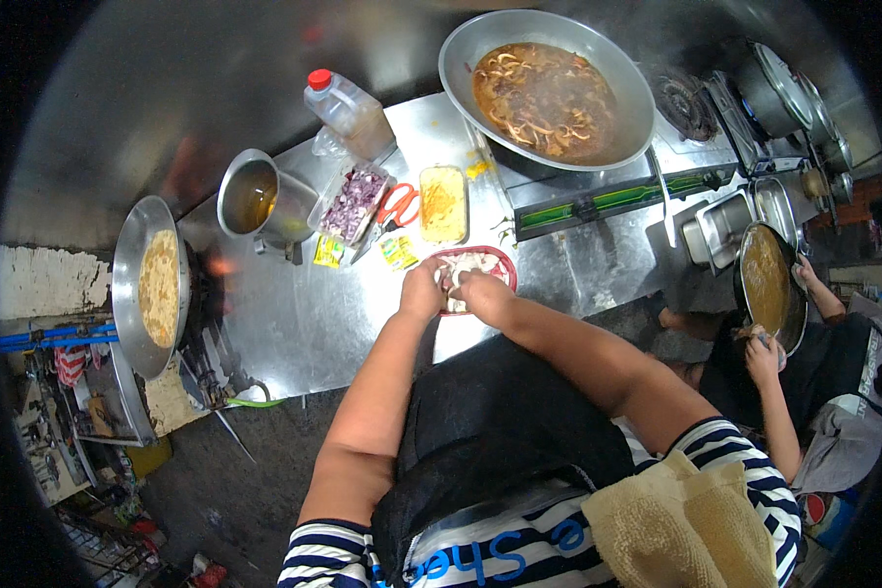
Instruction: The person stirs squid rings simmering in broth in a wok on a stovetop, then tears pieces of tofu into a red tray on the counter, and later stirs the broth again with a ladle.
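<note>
Both of my hands are at a red-rimmed oval container [513,273] on the steel worktop, low in front of my body. Pale, cut pieces of food [478,261] fill it, and what they are is not clear. My left hand [421,288] reaches in at the left rim with its fingers bent. From the right, my right hand [486,295] comes in with its fingertips among the pieces, close to the left fingers. Whether either hand grips a piece is hidden. Just beyond stands a rectangular tub of yellowish paste [443,204]. Orange-handled scissors [398,206] lie left of it.
Chopped purple onions fill a clear tub [353,204] near yellow sachets [399,252], a metal jug of liquid [248,192] and a red-capped jug [347,114]. A large wok of brown stew [547,95] sits on the stove; another wok [151,287] stands left. At right, a person holds a pan [768,283].
</note>
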The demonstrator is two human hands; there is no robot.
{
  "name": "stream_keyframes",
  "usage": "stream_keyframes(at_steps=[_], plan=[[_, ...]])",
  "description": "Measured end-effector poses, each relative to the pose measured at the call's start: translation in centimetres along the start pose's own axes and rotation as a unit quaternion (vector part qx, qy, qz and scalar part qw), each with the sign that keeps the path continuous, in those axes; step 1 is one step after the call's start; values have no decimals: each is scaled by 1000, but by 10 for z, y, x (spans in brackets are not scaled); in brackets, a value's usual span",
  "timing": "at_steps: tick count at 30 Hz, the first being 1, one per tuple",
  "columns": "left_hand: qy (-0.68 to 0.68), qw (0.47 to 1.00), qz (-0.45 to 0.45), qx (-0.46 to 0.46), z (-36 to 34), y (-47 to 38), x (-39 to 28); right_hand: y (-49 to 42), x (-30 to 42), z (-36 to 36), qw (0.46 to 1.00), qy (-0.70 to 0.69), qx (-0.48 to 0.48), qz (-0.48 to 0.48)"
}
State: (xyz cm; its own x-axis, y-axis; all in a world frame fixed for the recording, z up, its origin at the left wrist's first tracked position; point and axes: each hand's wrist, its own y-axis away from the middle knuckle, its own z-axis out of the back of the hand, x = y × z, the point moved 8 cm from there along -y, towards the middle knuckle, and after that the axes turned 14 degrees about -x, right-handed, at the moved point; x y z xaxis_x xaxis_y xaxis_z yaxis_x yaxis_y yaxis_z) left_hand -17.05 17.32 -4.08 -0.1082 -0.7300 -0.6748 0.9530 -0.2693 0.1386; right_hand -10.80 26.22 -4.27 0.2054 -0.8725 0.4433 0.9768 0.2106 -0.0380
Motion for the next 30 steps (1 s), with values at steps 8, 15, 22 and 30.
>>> stream_keyframes(at_steps=[8, 15, 22, 30], plan=[[-95, 995, -17, 39, 12, 8, -13, 1, -19, -11, 998, 41, 29, -47], [-213, 973, -66, 54, -18, 24, -13, -2, -10, 23, 992, 71, -97, -19], [-65, 997, 1, 31, -12, 21, -2, 8, -39, 9, 992, 85, -35, -86], [-105, 990, -87, -45, -13, 27, -6, 3, -62, 2, 968, -69, -37, -238]])
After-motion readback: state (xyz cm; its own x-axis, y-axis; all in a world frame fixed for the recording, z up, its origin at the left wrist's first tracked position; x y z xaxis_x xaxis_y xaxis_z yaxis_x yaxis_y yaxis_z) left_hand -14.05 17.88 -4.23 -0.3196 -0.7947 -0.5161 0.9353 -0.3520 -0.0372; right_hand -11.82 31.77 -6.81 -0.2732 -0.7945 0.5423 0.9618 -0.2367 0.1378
